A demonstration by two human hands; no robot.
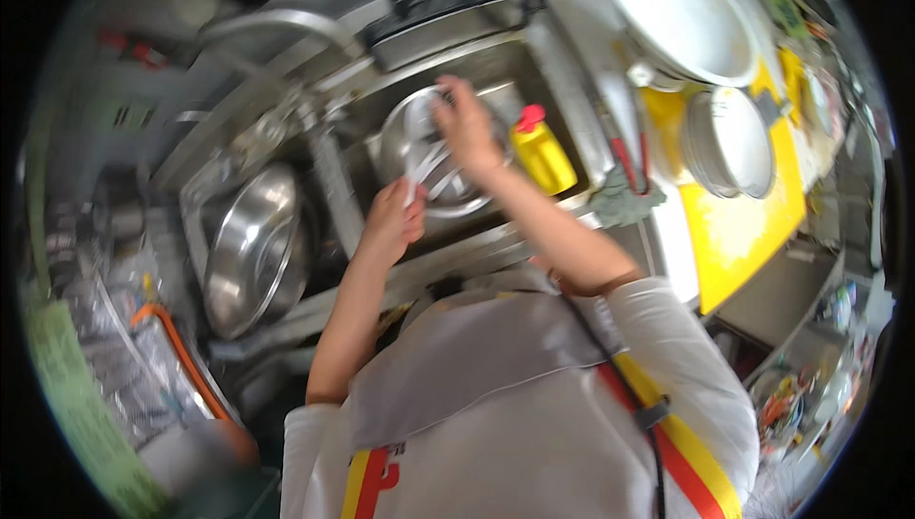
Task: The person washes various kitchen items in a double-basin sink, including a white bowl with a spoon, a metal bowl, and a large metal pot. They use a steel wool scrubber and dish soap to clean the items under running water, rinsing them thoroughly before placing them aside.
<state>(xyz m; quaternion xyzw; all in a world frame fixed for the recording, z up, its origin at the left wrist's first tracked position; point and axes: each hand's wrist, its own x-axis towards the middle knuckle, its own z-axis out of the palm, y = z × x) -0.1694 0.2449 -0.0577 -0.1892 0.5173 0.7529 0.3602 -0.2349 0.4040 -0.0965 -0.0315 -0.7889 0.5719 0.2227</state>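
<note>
My left hand [400,215] grips the handle of a pale spoon-like utensil [418,126], whose wide end points away from me. At that wide end is my right hand [468,129], with its fingers bent. Something small and dark shows at its fingertips, too blurred to name. Both hands are over a round stainless steel bowl [392,134] in the sink basin [486,61]. Inside the bowl lie several light-coloured utensils [447,179], partly hidden by my hands. A yellow plastic bottle with a red cap [545,154] lies to the right of the bowl.
A large steel basin [250,254] leans in the left sink, below a curved faucet [286,18]. On the right, stacked white bowls [740,140] stand on a yellow cutting board [743,233]. Red-handled tongs [622,161] and a green cloth [625,197] lie beside the sink.
</note>
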